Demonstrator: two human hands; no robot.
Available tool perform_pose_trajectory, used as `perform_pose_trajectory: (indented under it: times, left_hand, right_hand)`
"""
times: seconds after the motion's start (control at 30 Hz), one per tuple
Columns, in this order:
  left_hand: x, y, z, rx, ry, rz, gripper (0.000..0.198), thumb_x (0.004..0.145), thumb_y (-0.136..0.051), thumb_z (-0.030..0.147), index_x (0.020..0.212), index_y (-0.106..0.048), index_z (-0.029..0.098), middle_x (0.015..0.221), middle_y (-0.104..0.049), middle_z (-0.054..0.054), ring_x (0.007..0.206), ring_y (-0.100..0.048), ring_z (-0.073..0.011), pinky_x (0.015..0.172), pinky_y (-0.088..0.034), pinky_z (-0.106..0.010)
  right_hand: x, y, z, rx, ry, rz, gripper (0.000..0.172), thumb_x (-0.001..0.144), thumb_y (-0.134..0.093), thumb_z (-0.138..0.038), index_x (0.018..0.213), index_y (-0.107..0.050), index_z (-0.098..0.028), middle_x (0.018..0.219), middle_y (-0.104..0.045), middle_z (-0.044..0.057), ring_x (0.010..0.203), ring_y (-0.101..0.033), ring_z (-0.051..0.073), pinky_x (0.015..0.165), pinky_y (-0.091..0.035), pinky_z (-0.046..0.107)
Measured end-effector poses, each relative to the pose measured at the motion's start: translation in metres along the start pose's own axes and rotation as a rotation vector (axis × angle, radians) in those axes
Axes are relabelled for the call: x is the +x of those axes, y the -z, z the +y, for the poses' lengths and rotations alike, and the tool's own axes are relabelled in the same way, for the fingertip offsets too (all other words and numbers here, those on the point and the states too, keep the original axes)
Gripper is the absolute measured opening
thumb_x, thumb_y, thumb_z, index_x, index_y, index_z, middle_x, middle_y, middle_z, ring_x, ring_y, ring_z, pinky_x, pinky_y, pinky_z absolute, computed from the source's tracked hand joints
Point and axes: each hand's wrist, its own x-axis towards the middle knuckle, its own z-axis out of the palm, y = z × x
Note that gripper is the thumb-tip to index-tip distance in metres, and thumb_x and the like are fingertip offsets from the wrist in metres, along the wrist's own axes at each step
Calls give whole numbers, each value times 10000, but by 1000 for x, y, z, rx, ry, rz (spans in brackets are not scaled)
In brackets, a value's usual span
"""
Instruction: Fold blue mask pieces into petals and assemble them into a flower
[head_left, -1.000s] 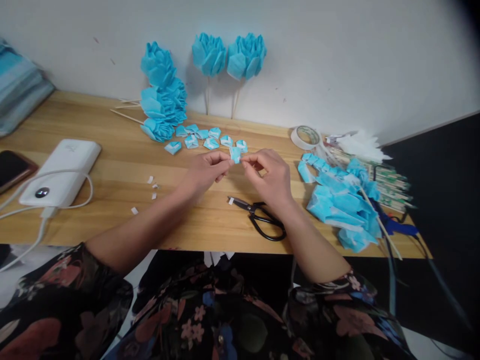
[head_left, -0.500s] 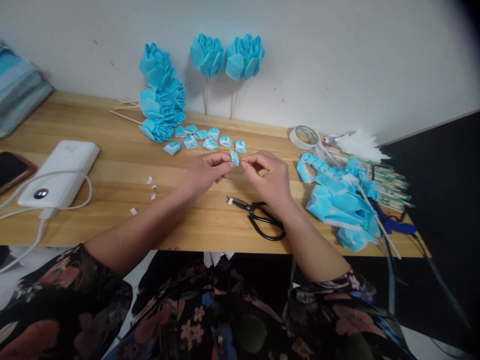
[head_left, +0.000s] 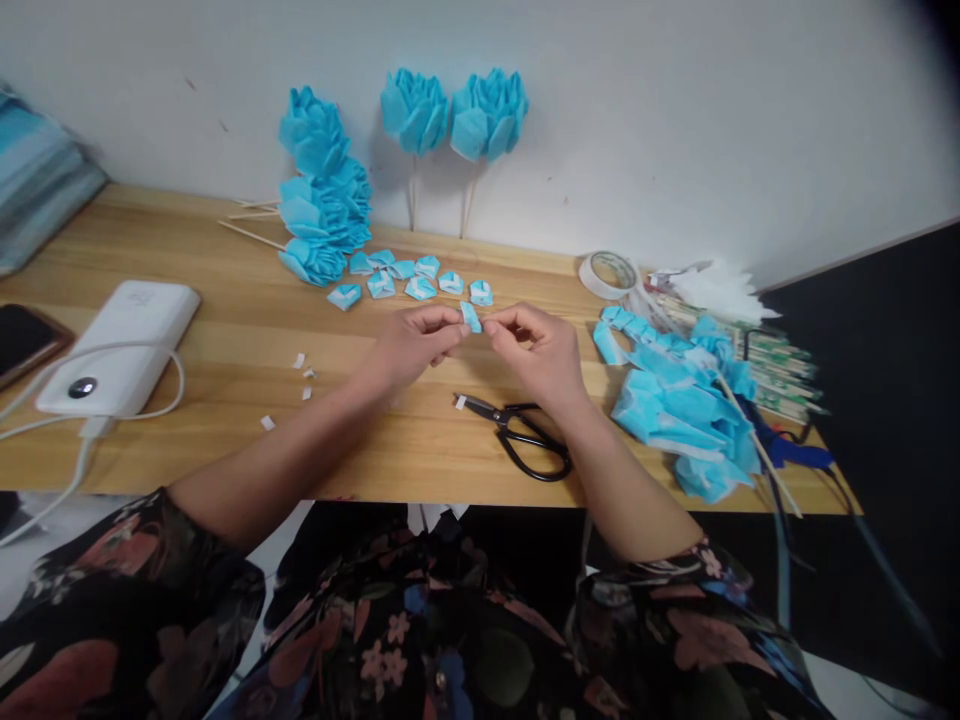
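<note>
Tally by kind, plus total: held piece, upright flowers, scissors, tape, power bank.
Small blue folded paper piece, held: 1
Upright blue paper flowers: 2
Black-handled metal scissors: 1
Round white tape roll: 1
White rectangular power bank: 1
Total: 6

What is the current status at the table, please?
Left hand pinching a small blue paper piece. Right hand close at its edge, grip unclear. Folded blue pieces just beyond; black scissors on the near side.
</note>
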Motion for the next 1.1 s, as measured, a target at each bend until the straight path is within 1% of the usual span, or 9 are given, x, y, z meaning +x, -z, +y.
perform_pose_trajectory:
  times: [0.2, 0.37, 0.8, 0.97, 1.1]
  left_hand:
    - [1, 1, -2, 28, -28, -32, 154, 751, -695, 297, 678, -626, 180, 554, -483, 49, 518, -390, -67, 518, -325, -218]
    - [0, 1, -1, 45, -35, -35, 179, 747, -698, 328, 671, -620, 187, 562, -483, 45, 522, -390, -72, 520, -328, -223]
    - [1, 1, -3, 10, -30, -28, 143, 760, -703, 266, 676, -633, 174, 547, -480, 52, 507, -386, -64, 513, -318, -219]
    - [0, 1, -2, 26, -32, -36, 156, 760, -696, 286, 668, -628, 180, 545, -472, 49, 512, -384, -68, 513, -319, -222]
    - [0, 1, -1, 23, -39, -32, 154, 750, -690, 292, 665, -623, 183, 544, -473, 49, 512, -383, -70, 516, -319, -228]
  right_hand:
    - [-1, 0, 1, -7, -6, -2, 149, 844, -645, -289, 736, -724, -222, 687, -680, -24, 631, -556, 115, 615, -430, 260]
    - [-1, 0, 1, -5, -13, -8, 137, 835, -655, -288, 736, -726, -225, 704, -699, -16, 637, -572, 123, 617, -441, 267]
    - [0, 1, 0, 6, -24, -10, 158, 834, -640, -291, 722, -721, -213, 655, -666, -26, 596, -534, 108, 581, -403, 251]
    - [0, 1, -1, -7, -44, -1, 160, 830, -639, -287, 707, -713, -217, 638, -655, -32, 587, -523, 107, 587, -411, 253]
    - [0, 1, 0, 19, -19, -7, 161, 840, -640, -304, 737, -734, -223, 665, -682, -28, 600, -544, 110, 587, -418, 252]
